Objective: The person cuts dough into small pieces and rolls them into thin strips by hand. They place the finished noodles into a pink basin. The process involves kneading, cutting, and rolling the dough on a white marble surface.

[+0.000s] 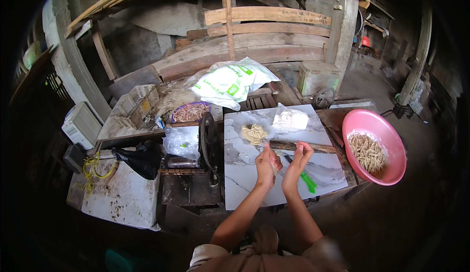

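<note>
Over the marble-patterned board [240, 184], my left hand [267, 166] is closed, with a pale piece that looks like dough showing at its palm. Just to the right, my right hand [297, 163] is raised with its fingers bent and the thumb apart; I see nothing in it. Beyond my left hand lies a beige lump of dough [254, 134]. A clear bag of white powder [290, 120] sits at the board's far side. A dark wooden strip [318, 147] lies across the board behind my hands. Beside my right wrist is a green-handled knife [308, 182], its blade partly hidden.
A pink basin [397, 149] at the right holds many short dough strips. Left of the board stands a hand-cranked machine [183, 162] with a wheel [208, 142] and a plastic bag on top. Farther back are a white-green sack [232, 83] and a plastic crate [134, 105].
</note>
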A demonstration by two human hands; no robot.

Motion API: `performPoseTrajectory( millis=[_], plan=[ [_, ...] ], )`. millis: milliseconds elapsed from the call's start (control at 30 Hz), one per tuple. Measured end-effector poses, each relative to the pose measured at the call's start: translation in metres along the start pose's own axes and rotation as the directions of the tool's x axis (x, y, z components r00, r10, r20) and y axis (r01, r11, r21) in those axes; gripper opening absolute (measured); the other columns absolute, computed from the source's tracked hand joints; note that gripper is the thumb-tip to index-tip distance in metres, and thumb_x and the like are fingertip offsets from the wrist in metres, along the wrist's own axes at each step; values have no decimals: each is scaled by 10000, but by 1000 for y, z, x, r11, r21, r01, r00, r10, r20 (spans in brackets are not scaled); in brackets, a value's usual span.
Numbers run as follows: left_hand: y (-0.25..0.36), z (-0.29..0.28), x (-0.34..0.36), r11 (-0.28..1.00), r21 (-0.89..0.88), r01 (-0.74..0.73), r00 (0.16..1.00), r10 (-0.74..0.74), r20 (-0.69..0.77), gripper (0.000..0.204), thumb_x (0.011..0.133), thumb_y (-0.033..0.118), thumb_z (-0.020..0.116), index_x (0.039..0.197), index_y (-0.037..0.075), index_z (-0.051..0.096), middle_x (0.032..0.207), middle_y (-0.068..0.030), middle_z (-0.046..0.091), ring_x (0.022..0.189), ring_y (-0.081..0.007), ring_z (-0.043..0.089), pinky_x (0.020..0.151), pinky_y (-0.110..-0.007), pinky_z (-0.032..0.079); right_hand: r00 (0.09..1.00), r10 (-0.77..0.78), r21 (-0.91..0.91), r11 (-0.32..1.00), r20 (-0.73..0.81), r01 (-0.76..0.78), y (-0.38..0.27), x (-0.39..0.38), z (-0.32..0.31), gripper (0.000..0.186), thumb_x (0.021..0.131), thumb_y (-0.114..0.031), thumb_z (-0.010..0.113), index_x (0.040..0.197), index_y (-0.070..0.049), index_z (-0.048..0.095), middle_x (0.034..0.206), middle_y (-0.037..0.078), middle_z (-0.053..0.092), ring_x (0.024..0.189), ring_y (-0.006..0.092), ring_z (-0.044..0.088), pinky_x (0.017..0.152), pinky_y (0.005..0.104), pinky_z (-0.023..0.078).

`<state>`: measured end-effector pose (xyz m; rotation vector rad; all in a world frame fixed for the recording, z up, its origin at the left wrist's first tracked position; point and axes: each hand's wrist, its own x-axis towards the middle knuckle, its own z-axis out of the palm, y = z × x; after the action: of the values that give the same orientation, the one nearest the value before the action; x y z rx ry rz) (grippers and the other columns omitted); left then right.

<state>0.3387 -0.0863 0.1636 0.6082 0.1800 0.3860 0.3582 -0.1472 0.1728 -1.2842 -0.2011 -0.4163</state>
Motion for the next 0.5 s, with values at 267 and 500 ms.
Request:
performPoseTrajectory(
  millis=[267,500],
  plan=[
    [-5,-13,3,841,482,-246,968,241,73,529,983,504,301,747,78,507,720,-49,490,635,-162,459,607,-290,392,892,306,66,936,332,-346,19,-2,6,384,1011,-341,366,1173,-31,525,1084,56,527,985,141,485,885,283,390],
    [-11,-19,8,224,885,-408,688,712,137,573,994,481,203,1336,32,307,1359,-145,331,1299,-289,249,1075,-415,141,851,252,120,932,460,-341,15,-22,9,358,995,-317,444,1053,-6,613,875,46,625,767,122,553,736,240,445]
  ],
)
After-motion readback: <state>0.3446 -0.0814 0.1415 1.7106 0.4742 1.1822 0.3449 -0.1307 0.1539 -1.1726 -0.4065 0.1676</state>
